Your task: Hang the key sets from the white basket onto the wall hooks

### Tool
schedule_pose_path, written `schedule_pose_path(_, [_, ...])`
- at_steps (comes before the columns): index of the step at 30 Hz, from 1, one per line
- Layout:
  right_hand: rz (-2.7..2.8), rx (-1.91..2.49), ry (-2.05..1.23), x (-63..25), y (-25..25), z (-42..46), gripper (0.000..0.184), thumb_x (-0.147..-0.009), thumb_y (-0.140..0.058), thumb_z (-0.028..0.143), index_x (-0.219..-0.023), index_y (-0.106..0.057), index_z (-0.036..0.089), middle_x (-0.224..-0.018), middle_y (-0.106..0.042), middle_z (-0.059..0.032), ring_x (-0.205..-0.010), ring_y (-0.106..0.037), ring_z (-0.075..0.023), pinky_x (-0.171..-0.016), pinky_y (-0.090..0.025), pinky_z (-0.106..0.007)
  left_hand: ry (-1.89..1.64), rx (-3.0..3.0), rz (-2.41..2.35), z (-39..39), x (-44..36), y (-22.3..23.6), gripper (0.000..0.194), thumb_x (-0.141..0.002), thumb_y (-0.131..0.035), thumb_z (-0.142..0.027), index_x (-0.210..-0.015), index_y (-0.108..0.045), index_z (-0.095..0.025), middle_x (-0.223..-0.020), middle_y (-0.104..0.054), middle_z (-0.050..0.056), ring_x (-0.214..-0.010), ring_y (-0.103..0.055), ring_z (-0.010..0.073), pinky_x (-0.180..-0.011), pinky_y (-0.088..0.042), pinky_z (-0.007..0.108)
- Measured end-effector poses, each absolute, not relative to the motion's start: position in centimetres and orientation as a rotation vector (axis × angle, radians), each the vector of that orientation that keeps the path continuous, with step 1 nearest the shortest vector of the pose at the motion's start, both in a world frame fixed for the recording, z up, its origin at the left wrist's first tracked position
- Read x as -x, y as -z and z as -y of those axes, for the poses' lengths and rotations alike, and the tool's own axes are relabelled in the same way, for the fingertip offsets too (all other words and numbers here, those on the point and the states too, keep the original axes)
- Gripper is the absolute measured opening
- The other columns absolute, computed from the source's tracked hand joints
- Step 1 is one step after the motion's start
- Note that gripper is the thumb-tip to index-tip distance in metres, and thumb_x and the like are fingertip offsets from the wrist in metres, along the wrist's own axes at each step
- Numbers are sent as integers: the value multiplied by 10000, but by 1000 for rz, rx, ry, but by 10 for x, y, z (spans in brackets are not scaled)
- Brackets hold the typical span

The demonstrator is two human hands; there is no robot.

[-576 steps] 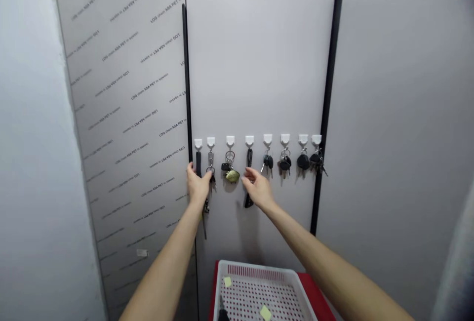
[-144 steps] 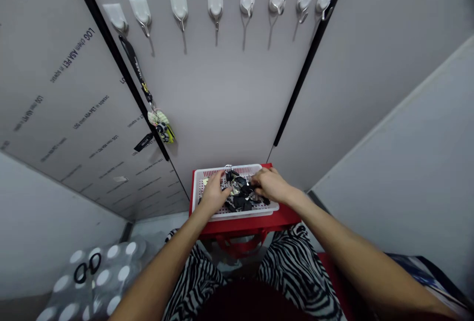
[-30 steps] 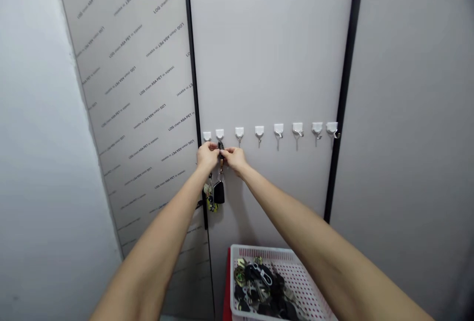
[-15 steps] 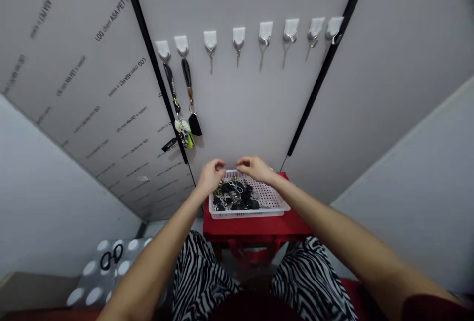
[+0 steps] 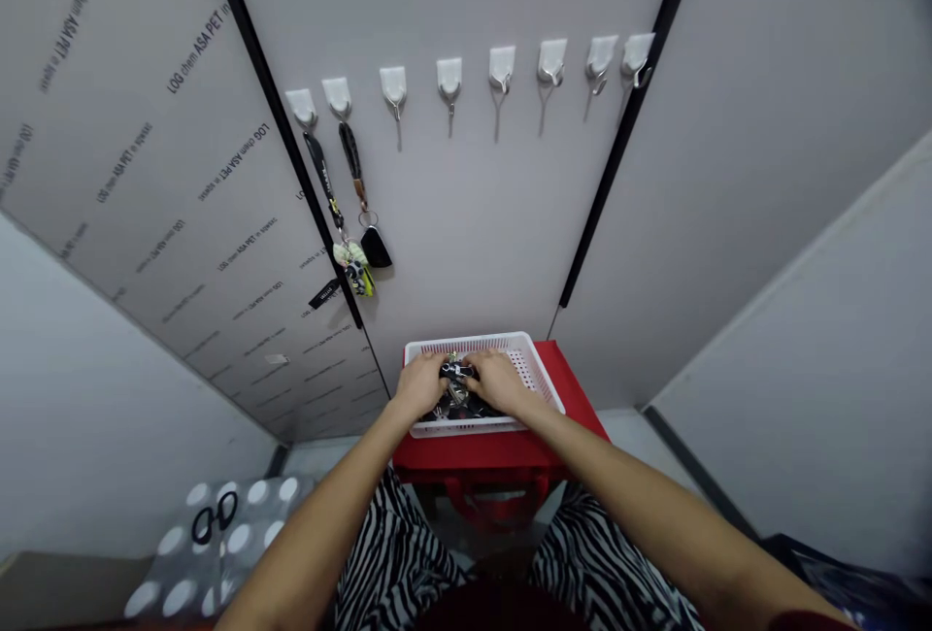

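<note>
Both my hands are down inside a white plastic basket that holds a heap of keychains and keys. Between them lies a black keychain with pale marks. My left hand has thumb and fingers closed around its left end. At its right end, the thumb and fingers of my right hand close in the same way. The fingertips are partly hidden among the heap. Ahead on the wall, a black strap keychain with a charm bunch and a braided one with a black fob hang from hooks.
A row of several white adhesive hooks runs across the grey wall panel. The basket stands on a red box-like surface with a handle strap. At lower left, black-handled scissors lie on a dotted grey cloth.
My hands have come down from above the basket's far edge into the heap and closed on a black keychain. The view has shifted slightly.
</note>
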State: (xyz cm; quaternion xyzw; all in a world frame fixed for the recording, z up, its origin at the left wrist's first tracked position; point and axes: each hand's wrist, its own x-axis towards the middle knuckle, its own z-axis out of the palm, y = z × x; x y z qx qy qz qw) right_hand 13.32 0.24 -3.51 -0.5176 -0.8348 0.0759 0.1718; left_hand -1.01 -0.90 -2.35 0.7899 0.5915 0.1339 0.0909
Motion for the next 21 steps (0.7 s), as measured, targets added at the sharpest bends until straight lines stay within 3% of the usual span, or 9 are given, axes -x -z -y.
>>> schedule_pose_path(7, [2061,1458,-689,-136,9,-8,196,-611,-441,238,-734,-555,138,-582,-554,-16,-518,-466,-98,-496,-326,-192,-724,-2139,-1571,3,5,21,201,-626,-442,-180,-803,-536,-170,-807,-563,24,-763,-479,131,-704,-355,243])
schedule_pose_path(14, [1702,1216,-1022,-129,-34,-20,225,-547,-496,255,-712,-514,103,-509,-469,24,-449,-404,-65,-455,-323,-186,-1088,-1816,-1330,0,-8,1,192,-633,-419,-201,-757,-549,-132,-740,-575,24,-685,-483,114,-651,-367,225])
schedule_pose_path(17, [1720,1111,-1058,-127,-53,-26,233,-528,-513,231,-723,-513,102,-529,-473,27,-483,-414,-65,-493,-336,-192,-1184,-1685,-1173,-7,-7,-16,200,-638,-405,-211,-726,-554,-111,-702,-574,28,-643,-478,109,-618,-364,220])
schedule_pose_path(21, [1784,1040,-959,-118,-88,-32,122,-547,-493,227,-572,-513,109,-510,-471,24,-481,-404,-62,-499,-328,-195,-1273,-1512,-1026,-18,-3,-51,150,-595,-449,-196,-642,-547,-92,-570,-533,2,-543,-444,80,-565,-348,207])
